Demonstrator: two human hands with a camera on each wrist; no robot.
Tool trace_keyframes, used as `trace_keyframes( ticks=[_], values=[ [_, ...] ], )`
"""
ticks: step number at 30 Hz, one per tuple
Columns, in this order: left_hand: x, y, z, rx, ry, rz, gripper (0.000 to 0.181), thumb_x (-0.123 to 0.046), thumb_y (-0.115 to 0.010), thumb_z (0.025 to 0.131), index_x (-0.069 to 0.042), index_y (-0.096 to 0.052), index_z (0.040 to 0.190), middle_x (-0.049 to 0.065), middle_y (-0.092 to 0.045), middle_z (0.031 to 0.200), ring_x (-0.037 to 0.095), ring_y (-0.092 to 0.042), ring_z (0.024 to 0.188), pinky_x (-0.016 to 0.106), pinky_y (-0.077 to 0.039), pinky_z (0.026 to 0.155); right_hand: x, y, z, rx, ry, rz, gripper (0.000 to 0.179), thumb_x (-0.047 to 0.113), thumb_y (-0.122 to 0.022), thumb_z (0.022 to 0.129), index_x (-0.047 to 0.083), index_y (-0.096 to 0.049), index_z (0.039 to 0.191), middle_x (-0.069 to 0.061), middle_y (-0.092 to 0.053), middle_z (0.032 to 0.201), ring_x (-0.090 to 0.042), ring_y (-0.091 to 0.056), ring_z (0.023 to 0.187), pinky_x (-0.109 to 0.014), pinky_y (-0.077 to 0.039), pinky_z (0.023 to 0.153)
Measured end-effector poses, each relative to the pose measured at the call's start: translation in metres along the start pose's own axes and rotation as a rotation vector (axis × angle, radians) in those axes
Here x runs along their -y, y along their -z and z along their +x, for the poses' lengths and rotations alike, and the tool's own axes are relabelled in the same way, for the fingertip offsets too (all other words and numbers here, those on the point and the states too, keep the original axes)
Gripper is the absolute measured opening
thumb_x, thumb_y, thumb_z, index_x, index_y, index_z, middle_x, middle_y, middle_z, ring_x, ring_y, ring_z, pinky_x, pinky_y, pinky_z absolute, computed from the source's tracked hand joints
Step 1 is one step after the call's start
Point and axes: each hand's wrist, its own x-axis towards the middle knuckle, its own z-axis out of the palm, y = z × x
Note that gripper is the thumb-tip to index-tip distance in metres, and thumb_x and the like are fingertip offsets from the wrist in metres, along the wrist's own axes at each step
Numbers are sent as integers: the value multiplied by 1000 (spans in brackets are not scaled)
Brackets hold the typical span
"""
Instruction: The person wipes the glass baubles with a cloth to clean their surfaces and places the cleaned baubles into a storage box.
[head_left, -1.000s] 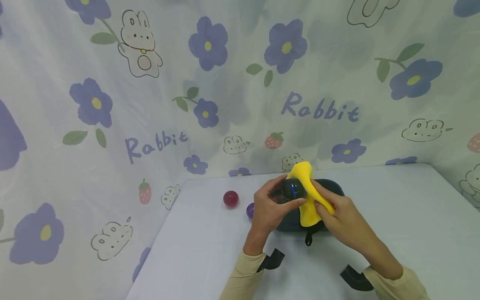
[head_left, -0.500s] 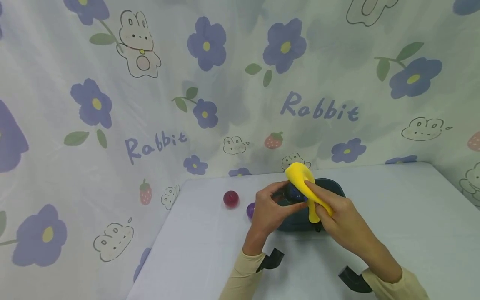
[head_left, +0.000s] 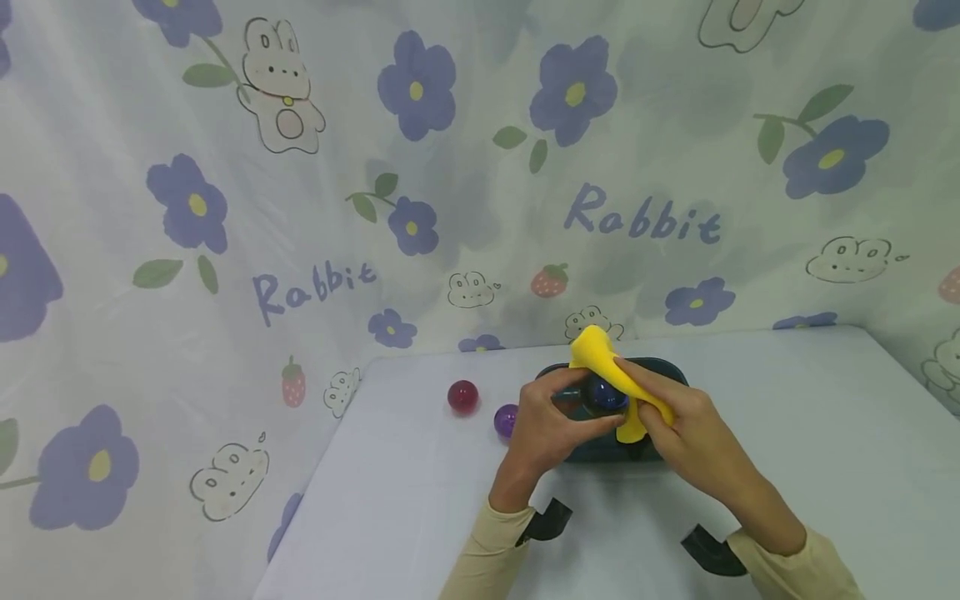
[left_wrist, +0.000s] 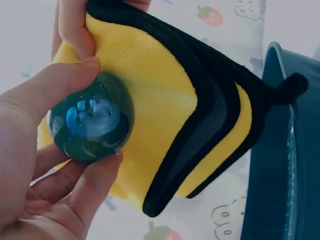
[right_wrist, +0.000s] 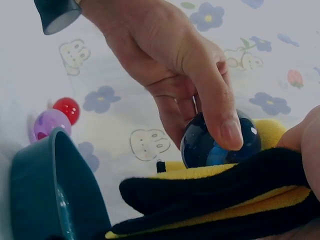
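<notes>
My left hand (head_left: 546, 421) holds a dark blue, see-through glass ball (head_left: 603, 394) between thumb and fingers, up over the basin. In the left wrist view, the ball (left_wrist: 92, 117) shows pale blue swirls and its far side lies against the cloth. My right hand (head_left: 697, 433) pinches a yellow cleaning cloth (head_left: 597, 350) with black trim, draped along the ball's right side. In the right wrist view, folded layers of the cloth (right_wrist: 210, 192) cover the ball's lower part. A teal basin (head_left: 663, 367) stands behind and below both hands, partly hidden by them.
A red ball (head_left: 462, 397) and a purple ball (head_left: 506, 422) lie on the white table (head_left: 397, 492), left of the basin. A patterned curtain (head_left: 480, 167) rises behind the table. Black wrist mounts (head_left: 550, 521) stick out at both cuffs.
The ball and my left hand have shifted slightly right. The cloth's upper part has folded over toward the ball, and its hanging lower part looks smaller than a second ago.
</notes>
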Motion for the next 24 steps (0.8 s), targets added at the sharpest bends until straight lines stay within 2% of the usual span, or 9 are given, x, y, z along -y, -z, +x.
trace_keyframes(
  ticks=[5,10,12,16,19,24],
  values=[
    [-1,1,-1,-9,-11,12,58,-18,-91,79,-14,-70,132,5,-73,127,17,-72,114,22,-62,86,-3,-1,-1,14,-70,72,57,-9,-57,97,10,-54,150,-16,-71,110,-1,-38,52,-19,-41,45],
    [-4,1,-1,-36,-8,18,57,-18,-92,78,-12,-71,130,7,-74,126,18,-72,112,22,-62,83,-3,0,-1,34,-148,155,54,-4,-55,100,10,-51,152,-5,-56,83,-7,-40,51,-22,-40,46],
    [-4,1,-1,-50,-6,14,57,-18,-92,78,-12,-71,131,7,-74,127,17,-72,110,22,-62,82,-2,-1,-2,43,-173,174,53,-2,-55,101,9,-50,153,-4,-51,79,-8,-41,52,-22,-41,47],
    [-4,1,-1,-76,-29,19,57,-18,-92,78,-12,-71,131,8,-75,124,16,-73,105,23,-64,78,-3,-2,-2,51,-194,190,53,-1,-55,102,6,-48,154,-19,-66,103,-9,-47,61,-21,-46,53],
    [-2,1,0,-92,-40,13,58,-18,-92,78,-13,-71,131,7,-76,124,13,-72,102,25,-64,74,-2,-3,-1,60,-201,197,52,0,-54,103,3,-46,154,-25,-65,131,-9,-52,70,-21,-51,59],
    [1,2,1,-117,-6,-16,55,-20,-91,78,-16,-72,130,3,-76,124,9,-68,101,27,-65,72,1,-4,0,88,-234,190,53,4,-53,105,1,-42,156,-28,-60,140,-12,-58,79,-19,-56,66]
  ],
)
